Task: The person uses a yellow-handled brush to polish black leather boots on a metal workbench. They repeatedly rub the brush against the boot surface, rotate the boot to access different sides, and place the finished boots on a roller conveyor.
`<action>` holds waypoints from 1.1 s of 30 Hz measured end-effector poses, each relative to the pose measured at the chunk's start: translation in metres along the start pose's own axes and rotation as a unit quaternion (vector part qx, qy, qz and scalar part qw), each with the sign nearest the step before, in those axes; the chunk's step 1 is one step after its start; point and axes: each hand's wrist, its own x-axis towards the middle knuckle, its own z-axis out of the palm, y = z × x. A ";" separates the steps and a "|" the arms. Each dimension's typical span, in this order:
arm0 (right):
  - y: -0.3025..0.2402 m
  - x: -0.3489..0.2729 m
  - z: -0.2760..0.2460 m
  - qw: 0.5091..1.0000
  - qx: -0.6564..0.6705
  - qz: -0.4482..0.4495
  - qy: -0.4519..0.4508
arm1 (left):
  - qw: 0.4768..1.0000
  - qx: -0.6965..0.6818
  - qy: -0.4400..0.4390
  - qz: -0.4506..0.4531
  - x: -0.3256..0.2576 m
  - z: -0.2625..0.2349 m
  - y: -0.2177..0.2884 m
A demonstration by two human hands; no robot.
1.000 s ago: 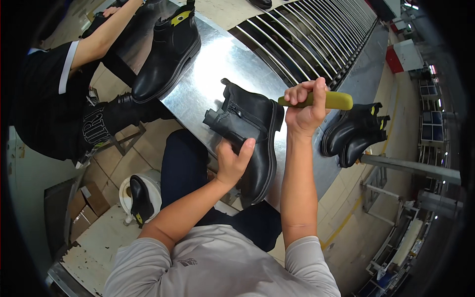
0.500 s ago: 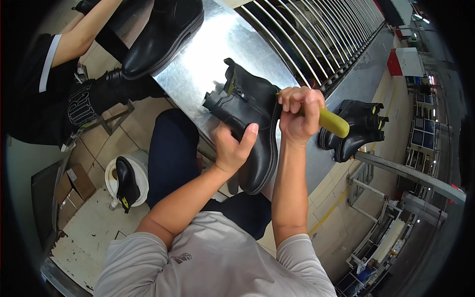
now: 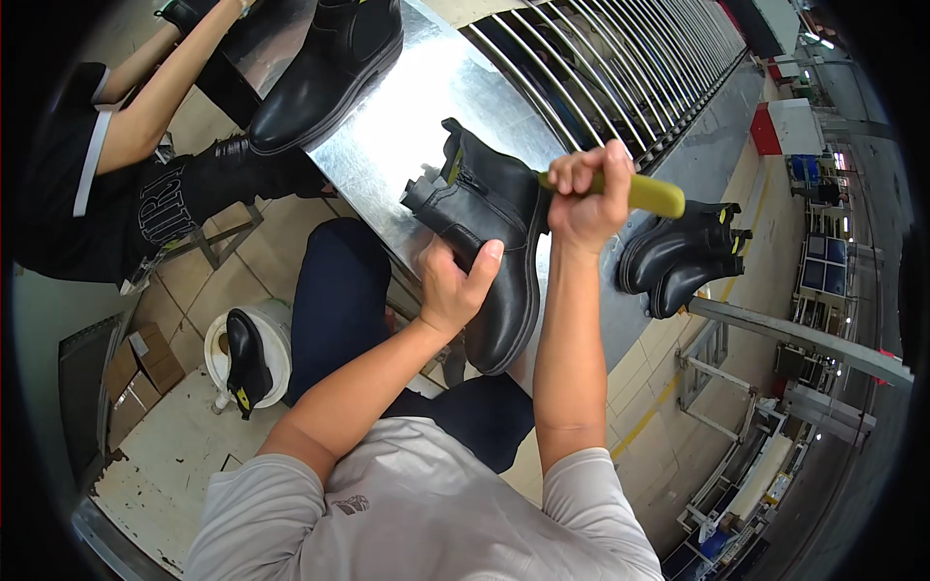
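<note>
— Where's the black leather ankle boot (image 3: 509,257)?
— At the edge of the shiny metal table (image 3: 383,150), left hand (image 3: 453,290) grasping it, right hand (image 3: 591,205) clenched round a rounded olive-green handle (image 3: 659,197)

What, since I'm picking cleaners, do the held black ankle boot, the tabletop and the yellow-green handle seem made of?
Black ankle boot: likely leather, smooth with a soft sheen, though a synthetic could look alike.
Tabletop: apparently bare sheet metal, judging by its silvery-grey surface and bright glare.
Yellow-green handle: perhaps plastic, given its even colour and rounded end; painted wood is possible.
</note>
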 end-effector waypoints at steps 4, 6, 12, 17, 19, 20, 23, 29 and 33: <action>0.012 0.010 0.000 0.999 0.016 0.035 -0.017 | 1.000 0.004 0.012 -0.002 -0.001 0.002 -0.001; 0.013 0.000 -0.005 0.999 -0.004 0.002 -0.048 | 1.000 0.000 0.010 -0.020 -0.001 0.002 0.000; 0.009 -0.017 -0.007 0.998 -0.025 -0.032 -0.054 | 1.000 -0.006 0.000 -0.019 -0.001 0.001 0.001; 0.005 -0.028 -0.016 0.992 0.032 -0.066 -0.100 | 1.000 -0.011 -0.009 -0.013 -0.001 0.000 0.002; 0.003 -0.030 -0.015 0.993 0.014 -0.057 -0.100 | 1.000 -0.013 0.001 -0.002 -0.001 0.001 0.002; 0.002 -0.033 -0.015 0.994 0.005 -0.053 -0.099 | 1.000 -0.014 0.006 0.003 -0.001 0.001 0.001; -0.004 -0.045 -0.016 0.994 0.016 -0.034 -0.102 | 1.000 -0.018 0.017 0.005 0.000 0.001 0.000; -0.026 -0.041 0.000 0.995 0.023 0.094 0.041 | 0.986 -0.107 -0.060 -0.117 0.021 -0.010 0.010; -0.022 -0.030 0.008 0.988 -0.114 0.036 0.097 | 0.999 -0.028 -0.032 -0.013 0.014 0.002 0.003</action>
